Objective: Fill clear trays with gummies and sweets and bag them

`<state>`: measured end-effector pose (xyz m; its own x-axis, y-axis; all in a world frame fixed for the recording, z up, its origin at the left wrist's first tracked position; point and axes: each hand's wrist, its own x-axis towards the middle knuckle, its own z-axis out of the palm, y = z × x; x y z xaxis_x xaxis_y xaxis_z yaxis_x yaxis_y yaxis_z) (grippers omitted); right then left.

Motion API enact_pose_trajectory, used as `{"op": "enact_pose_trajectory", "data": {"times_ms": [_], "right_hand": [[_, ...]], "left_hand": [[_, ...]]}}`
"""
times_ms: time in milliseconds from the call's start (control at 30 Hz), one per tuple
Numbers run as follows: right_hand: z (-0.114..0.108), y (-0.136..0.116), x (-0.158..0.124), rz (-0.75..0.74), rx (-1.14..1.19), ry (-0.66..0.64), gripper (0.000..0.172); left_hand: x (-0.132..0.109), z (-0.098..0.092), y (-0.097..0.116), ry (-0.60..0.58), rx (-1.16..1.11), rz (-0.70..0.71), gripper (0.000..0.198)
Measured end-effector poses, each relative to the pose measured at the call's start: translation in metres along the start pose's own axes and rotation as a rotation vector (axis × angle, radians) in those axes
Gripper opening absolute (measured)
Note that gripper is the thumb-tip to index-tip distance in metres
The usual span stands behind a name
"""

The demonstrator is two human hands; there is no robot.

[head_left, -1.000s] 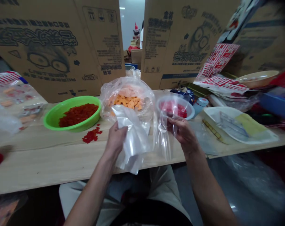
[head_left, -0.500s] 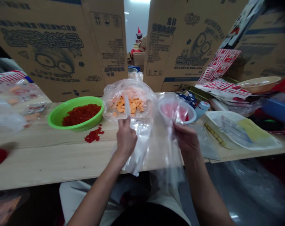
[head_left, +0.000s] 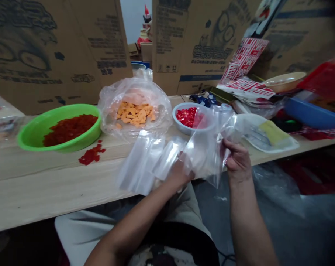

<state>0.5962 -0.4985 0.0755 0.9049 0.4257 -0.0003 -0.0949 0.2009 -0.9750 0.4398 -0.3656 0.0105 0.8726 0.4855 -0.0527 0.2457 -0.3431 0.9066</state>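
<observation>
My right hand [head_left: 236,157] pinches a clear plastic bag [head_left: 204,147] at its right side, above the table's front edge. Low beside that bag is my left hand [head_left: 182,170], its fingers partly covered by plastic and blurred; it seems closed on a narrow clear bag [head_left: 167,157]. More flat clear bags [head_left: 141,162] lie on the table to its left. Behind the hands stands a pale blue bowl [head_left: 181,128] of red wrapped pieces [head_left: 186,116]. A large open plastic bag [head_left: 108,107] holds orange pieces [head_left: 135,112].
On the left, a green bowl [head_left: 31,144] holds dark red pieces [head_left: 70,129], with some spilled red bits [head_left: 91,154] nearby. Cardboard boxes [head_left: 167,79] wall the back. A white tray [head_left: 283,147] with a yellow item, a blue bin [head_left: 314,112] and printed packaging [head_left: 245,88] crowd the right.
The view has shifted to the right. My left hand has moved right and lower, close to the right hand. The right hand has lifted the clear bag, which is now spread between them.
</observation>
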Motion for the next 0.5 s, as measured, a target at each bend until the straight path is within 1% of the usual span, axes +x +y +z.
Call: {"op": "enact_pose_trajectory", "data": {"times_ms": [67, 100, 133, 200, 233, 267, 300, 333, 400, 433, 500], "right_hand": [[0.002, 0.002, -0.007, 0.045, -0.009, -0.006, 0.029], [0.006, 0.003, -0.011, 0.085, 0.032, -0.023, 0.029], [0.012, 0.003, -0.014, 0.132, 0.088, -0.052, 0.029], [0.025, 0.005, -0.018, 0.224, 0.190, -0.140, 0.028], [0.032, 0.006, -0.020, 0.253, 0.214, -0.191, 0.027], [0.039, 0.007, -0.020, 0.265, 0.213, -0.245, 0.026], [0.044, 0.008, -0.021, 0.263, 0.194, -0.300, 0.026], [0.049, 0.008, -0.020, 0.251, 0.168, -0.353, 0.027], [0.057, 0.007, -0.018, 0.225, 0.100, -0.416, 0.032], [0.059, 0.007, -0.017, 0.224, 0.067, -0.427, 0.035], [0.064, 0.004, -0.016, 0.232, 0.023, -0.419, 0.037]], "left_hand": [[0.011, -0.017, -0.001, -0.063, -0.065, -0.063, 0.038], [0.017, -0.028, 0.001, -0.091, -0.125, -0.093, 0.046], [0.022, -0.039, 0.003, -0.127, -0.223, -0.121, 0.059], [0.028, -0.062, 0.010, -0.248, -0.517, -0.185, 0.083], [0.028, -0.072, 0.014, -0.322, -0.670, -0.218, 0.089], [0.027, -0.081, 0.018, -0.376, -0.797, -0.246, 0.089], [0.024, -0.087, 0.021, -0.393, -0.876, -0.267, 0.084], [0.021, -0.092, 0.023, -0.363, -0.894, -0.273, 0.073], [0.015, -0.098, 0.026, -0.221, -0.852, -0.244, 0.052], [0.013, -0.099, 0.027, -0.143, -0.821, -0.213, 0.044], [0.010, -0.101, 0.027, -0.025, -0.775, -0.153, 0.037]]}}
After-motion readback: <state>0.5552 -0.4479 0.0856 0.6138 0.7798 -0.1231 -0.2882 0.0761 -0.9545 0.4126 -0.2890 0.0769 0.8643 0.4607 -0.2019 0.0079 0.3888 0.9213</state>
